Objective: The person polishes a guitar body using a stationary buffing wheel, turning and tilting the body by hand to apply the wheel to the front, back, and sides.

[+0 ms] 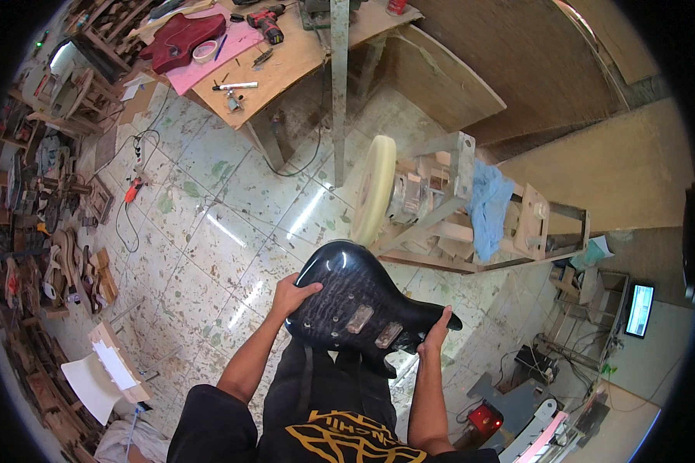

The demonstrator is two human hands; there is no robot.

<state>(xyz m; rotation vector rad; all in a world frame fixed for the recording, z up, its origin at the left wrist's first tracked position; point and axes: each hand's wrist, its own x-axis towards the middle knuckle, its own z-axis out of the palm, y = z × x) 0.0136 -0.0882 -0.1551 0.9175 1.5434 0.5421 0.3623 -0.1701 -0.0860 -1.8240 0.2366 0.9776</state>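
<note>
A glossy black electric guitar body with dark wood figure on its face is held out before me at waist height. My left hand grips its rounded lower end, thumb on the face. At the horn and neck end, my right hand holds the other side, its fingers mostly hidden beneath. Two rectangular pickup cavities and several small holes show in the face. Just beyond the body's far edge stands a pale yellow buffing wheel; whether they touch I cannot tell.
The wheel's motor sits on a wooden frame with a blue cloth over it. A workbench ahead carries a red guitar body and a drill. A metal post rises before it. Wood pieces line the left; a cable crosses the floor.
</note>
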